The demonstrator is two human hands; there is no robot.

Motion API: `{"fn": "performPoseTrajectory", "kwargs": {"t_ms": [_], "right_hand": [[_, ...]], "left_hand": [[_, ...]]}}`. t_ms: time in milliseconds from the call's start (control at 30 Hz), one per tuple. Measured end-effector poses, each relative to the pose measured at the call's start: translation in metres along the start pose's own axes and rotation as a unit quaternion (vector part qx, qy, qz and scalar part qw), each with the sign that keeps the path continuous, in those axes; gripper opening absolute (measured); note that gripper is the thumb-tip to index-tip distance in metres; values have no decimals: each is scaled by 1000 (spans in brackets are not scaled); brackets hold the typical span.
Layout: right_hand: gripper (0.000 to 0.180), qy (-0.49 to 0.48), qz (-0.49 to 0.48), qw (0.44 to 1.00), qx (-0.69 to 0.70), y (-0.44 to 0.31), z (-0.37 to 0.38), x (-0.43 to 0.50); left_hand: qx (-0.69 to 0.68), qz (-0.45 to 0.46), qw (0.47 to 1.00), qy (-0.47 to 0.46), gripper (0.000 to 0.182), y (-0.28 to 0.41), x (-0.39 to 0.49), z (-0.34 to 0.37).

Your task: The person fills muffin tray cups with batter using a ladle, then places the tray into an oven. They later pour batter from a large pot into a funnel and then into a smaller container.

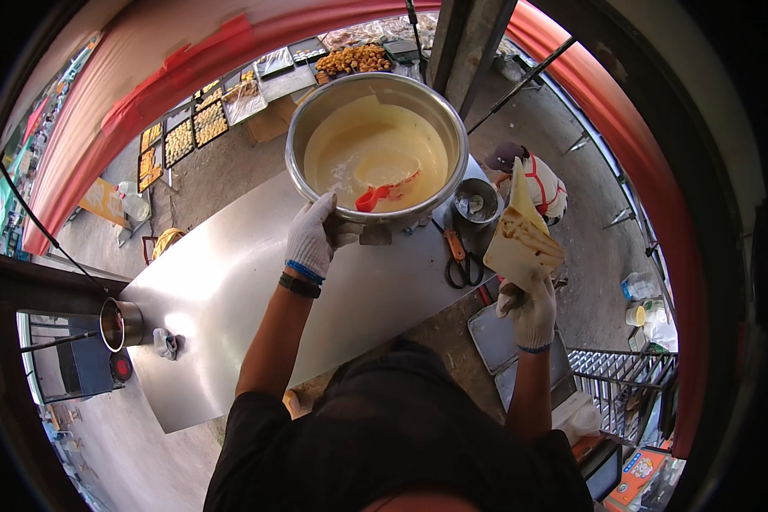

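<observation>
My left hand point(315, 238), in a white knit glove, grips the near rim of a large stainless steel bowl point(296, 168). The bowl contains pale yellow batter point(339, 137), and a red plastic scoop point(372, 198) lies partly sunk in it. Whether the bowl rests on the steel table point(249, 275) or is lifted cannot be told. Off to the right, my gloved right hand point(532, 307) holds a flat cream-coloured scraper point(518, 253) smeared with batter. A pale yellow pointed piece point(521, 198) rises beyond the scraper; its nature is unclear.
Scissors point(464, 269), an orange-handled tool point(453, 243) and a small metal bowl point(477, 221) lie right of the big bowl. A person point(541, 182) in a cap bends beyond them. A steel pot point(120, 324) and crumpled cloth point(165, 344) sit left. Pastry trays point(179, 141) stand farther off.
</observation>
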State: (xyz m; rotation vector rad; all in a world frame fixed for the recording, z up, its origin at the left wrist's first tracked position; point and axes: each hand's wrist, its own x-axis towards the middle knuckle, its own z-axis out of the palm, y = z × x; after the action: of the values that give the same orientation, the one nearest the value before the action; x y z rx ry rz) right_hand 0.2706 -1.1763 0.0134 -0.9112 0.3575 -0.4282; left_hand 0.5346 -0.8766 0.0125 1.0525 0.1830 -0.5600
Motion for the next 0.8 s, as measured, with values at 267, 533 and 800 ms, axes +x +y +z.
{"fn": "performPoseTrajectory", "kwargs": {"t_ms": [267,533,800], "right_hand": [[34,29,14,961,-275,-32,138,59],[38,-16,-1,705,-709,-6,200,82],[43,-51,9,418,-907,57,209,132]], "left_hand": [[44,-96,993,-53,42,-14,-151,-60],[225,94,957,154,73,40,-148,-104],[240,212,942,104,86,-5,-130,-90]]}}
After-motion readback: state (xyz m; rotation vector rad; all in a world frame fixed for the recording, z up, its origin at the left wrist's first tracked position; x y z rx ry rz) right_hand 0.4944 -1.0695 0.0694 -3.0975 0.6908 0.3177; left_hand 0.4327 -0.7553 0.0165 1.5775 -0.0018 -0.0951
